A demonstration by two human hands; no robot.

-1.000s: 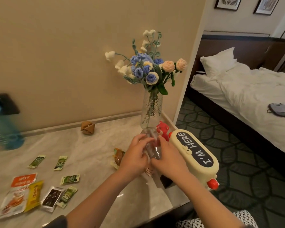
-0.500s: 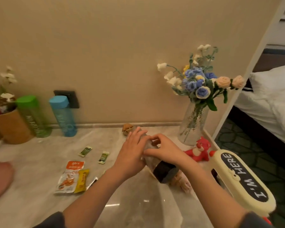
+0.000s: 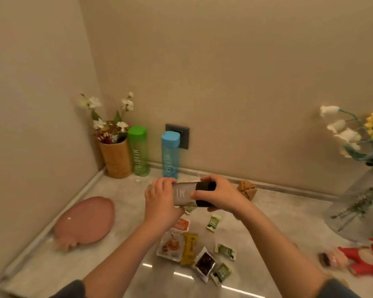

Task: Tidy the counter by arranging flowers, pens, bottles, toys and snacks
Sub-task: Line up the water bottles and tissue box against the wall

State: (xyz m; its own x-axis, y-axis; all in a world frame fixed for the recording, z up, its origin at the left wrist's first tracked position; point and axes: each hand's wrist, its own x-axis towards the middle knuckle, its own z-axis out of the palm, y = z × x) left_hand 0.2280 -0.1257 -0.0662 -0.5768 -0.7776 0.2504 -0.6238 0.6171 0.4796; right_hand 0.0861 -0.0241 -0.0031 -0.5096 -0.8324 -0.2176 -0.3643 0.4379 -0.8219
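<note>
I hold a clear bottle [image 3: 182,193] with a black cap sideways above the marble counter [image 3: 278,216]. My left hand [image 3: 159,203] grips its body and my right hand [image 3: 219,195] grips the capped end. Behind it a blue bottle [image 3: 170,154] and a green bottle [image 3: 139,150] stand upright against the back wall. Beside the green one is a brown pen cup [image 3: 115,157] with pens and white flowers. Several snack packets [image 3: 188,246] lie scattered below my hands. A glass vase of knitted flowers [image 3: 357,203] stands at the right.
A pink plate [image 3: 84,221] lies at the left by the side wall. A wooden puzzle toy [image 3: 247,189] sits near the back wall. A red plush toy [image 3: 362,257] lies at the right edge. A wall socket [image 3: 181,134] is behind the blue bottle.
My view has swung left from the vase toward the corner. Both hands have lifted the clear bottle from beside the vase and carried it left, now sideways in front of the blue bottle.
</note>
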